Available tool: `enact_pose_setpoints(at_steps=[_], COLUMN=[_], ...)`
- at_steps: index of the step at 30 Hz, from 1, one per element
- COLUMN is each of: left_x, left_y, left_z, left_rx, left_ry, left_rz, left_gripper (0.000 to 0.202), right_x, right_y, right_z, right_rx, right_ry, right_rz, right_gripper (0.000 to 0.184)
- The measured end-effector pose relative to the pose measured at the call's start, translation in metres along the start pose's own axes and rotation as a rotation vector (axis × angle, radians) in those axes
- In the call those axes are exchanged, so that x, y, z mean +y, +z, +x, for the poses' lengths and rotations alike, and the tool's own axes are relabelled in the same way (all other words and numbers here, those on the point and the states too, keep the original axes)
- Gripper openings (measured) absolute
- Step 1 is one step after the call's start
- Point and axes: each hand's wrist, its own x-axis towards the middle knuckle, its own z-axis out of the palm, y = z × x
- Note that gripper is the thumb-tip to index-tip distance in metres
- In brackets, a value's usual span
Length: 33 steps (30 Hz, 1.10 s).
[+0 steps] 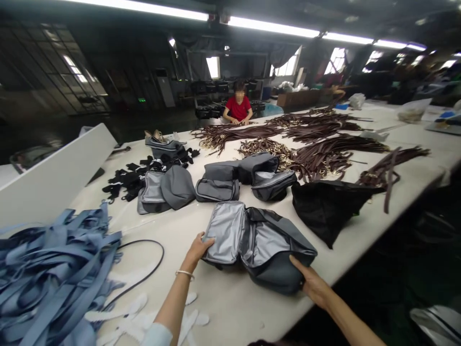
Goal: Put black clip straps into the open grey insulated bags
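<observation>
Blue straps [61, 283] lie in a loose tangle at the left end of the bench [187, 226], heaped, I'd guess, because they are too limp to stack. Behind them a white panel [61, 178] stands along that end, perhaps as a stop against things sliding off. A thin cable [163, 254] loops out beside the heap, near some white strips [133, 307]. Black straps [129, 180] are bunched toward the far edge, just behind several grey bags [176, 187] laid across the middle, apparently set back to leave working space in front.

From where I stand, the left hand [198, 249] pinches the rim of an opened bag [268, 245], thumb on the silvery lining, which seems to hold the lid laid out. That bag sits near the front edge, within easy reach. Beyond, at the far edge, sits a co-worker [237, 108] in red. The right hand [311, 283] grips the bag's other side, thumb over the lip; its fingers are partly hidden, probably bracing the body so the mouth gapes. Further right, black cloth [331, 206] lies crumpled, and brown straps [334, 149] are bundled roughly lengthwise, presumably so their brass clasps gather together.
</observation>
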Motion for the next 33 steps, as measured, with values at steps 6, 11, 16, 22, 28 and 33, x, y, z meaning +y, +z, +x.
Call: enact_pose_setpoints(at_steps=[6, 11, 16, 22, 28, 33], left_x=[0.012, 0.066, 0.092, 0.053, 0.055, -0.005], left_y=[-0.019, -0.097, -0.069, 0.023, 0.0, -0.036], left_z=[-0.009, -0.062, -0.095, -0.087, -0.122, -0.103], left_rx=[0.118, 0.596, 0.513, 0.107, 0.598, 1.123], left_ry=[0.079, 0.663, 0.697, 0.464, 0.823, 0.066], left_rz=[-0.052, 0.572, 1.051, 0.905, 0.697, 0.149], left_gripper=[0.033, 0.026, 0.04, 0.076, 0.06, 0.082], right_x=[0.0, 0.011, 0.012, -0.028, -0.064, -0.042], right_y=[0.037, 0.108, 0.203, 0.223, 0.188, 0.179], right_z=[0.034, 0.053, 0.056, 0.073, 0.104, 0.132], right_rx=[-0.109, -0.276, -0.556, -0.74, -0.711, -0.789], right_ry=[0.067, 0.095, 0.135, 0.087, 0.14, 0.229], right_rz=[0.043, 0.035, -0.234, -0.791, -0.671, -0.591], right_gripper=[0.056, 0.057, 0.074, 0.069, 0.07, 0.067])
